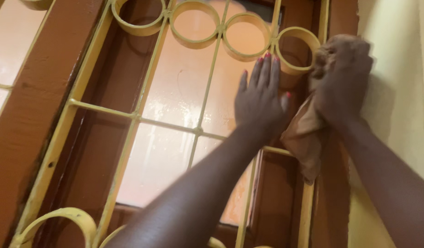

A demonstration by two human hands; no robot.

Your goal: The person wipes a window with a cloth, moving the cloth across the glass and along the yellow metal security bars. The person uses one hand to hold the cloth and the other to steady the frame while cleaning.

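While the left hand [260, 103] lies flat and open against the window grille [134, 115], its fingers [266, 69] stretched straight and close together with the thumb out to the side, it holds nothing. The tips of those fingers reach up to the row of yellow rings [244, 39] along the top of the grille, and frosted glass [175, 105] shows behind the bars just left of the palm.

Just right of that thumb, the right hand [343, 78] is curled around a brown cloth [306, 133] and presses it against the brown wooden frame [331, 183], beside the outermost ring. Its fingers are bent over the bunched top of the cloth, blurred, so how tightly they grip cannot be told. Loose cloth hangs down below the wrist, between the two forearms, touching the frame and a yellow upright bar.

Beyond the knuckles of the right hand runs a pale yellow wall [395, 92]. Far to the left of both hands, a wide brown post [42, 92] separates this pane from another.
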